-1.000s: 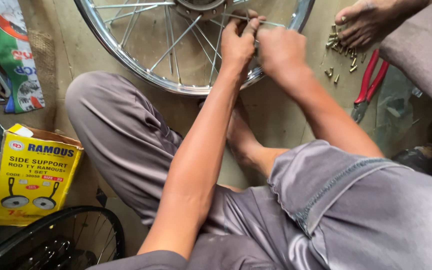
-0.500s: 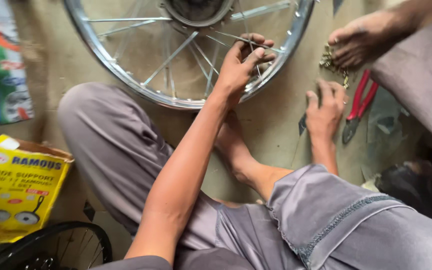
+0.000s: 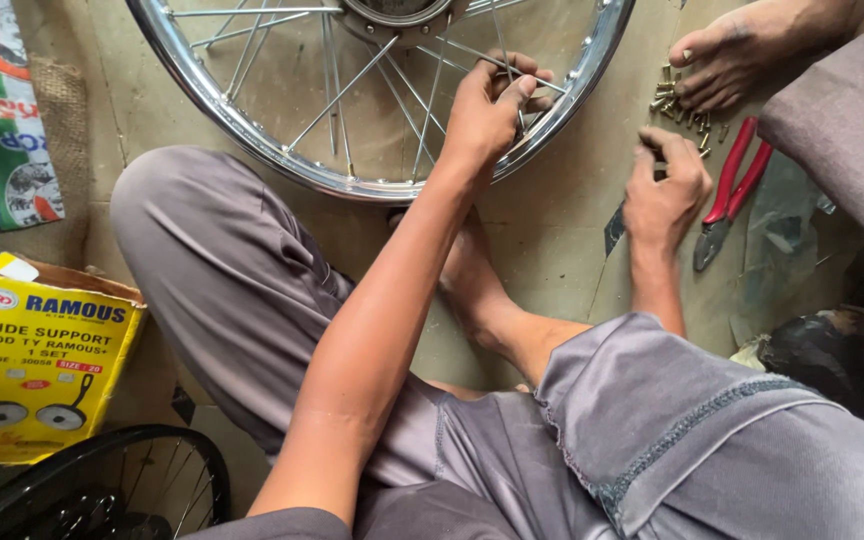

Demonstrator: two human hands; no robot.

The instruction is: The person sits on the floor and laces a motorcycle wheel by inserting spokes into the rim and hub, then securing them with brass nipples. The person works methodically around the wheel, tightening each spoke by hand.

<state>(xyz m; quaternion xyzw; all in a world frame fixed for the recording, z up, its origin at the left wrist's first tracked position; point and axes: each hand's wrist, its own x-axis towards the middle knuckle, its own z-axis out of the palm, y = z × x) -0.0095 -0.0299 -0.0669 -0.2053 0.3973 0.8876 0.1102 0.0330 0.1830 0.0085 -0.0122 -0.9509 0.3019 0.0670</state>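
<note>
Head view, looking down at a seated person on a concrete floor (image 3: 552,240).

Item: chromed spoked wheel rim (image 3: 252,140), lying flat on the floor between the knees, hub (image 3: 392,10) at the top edge of the frame.

Item: left hand (image 3: 487,110), reaching over the rim's near right arc, fingers (image 3: 522,90) pinched on a spoke (image 3: 472,52) where it nears the rim. Clenched on the spoke.

Item: right hand (image 3: 664,190), resting on the floor just right of the rim, fingers curled toward a loose heap of small brass nipples (image 3: 677,105). Whether one is already gripped cannot be told; the fingertips are turned away.

Item: red-handled pliers (image 3: 727,190), on the floor just beside the right hand, untouched.

Item: another person's bare foot (image 3: 742,50), touching the far side of the nipple heap.

Item: yellow carton (image 3: 37,360), lower left, well apart; black wheel (image 3: 102,490) below it.

Handling note, as judgement: the work looks like fitting nipples to spokes. Best held steady with the spoke end lined up at its rim hole, one nipple picked at a time, started by fingers before any tool so the thread does not cross.
</note>
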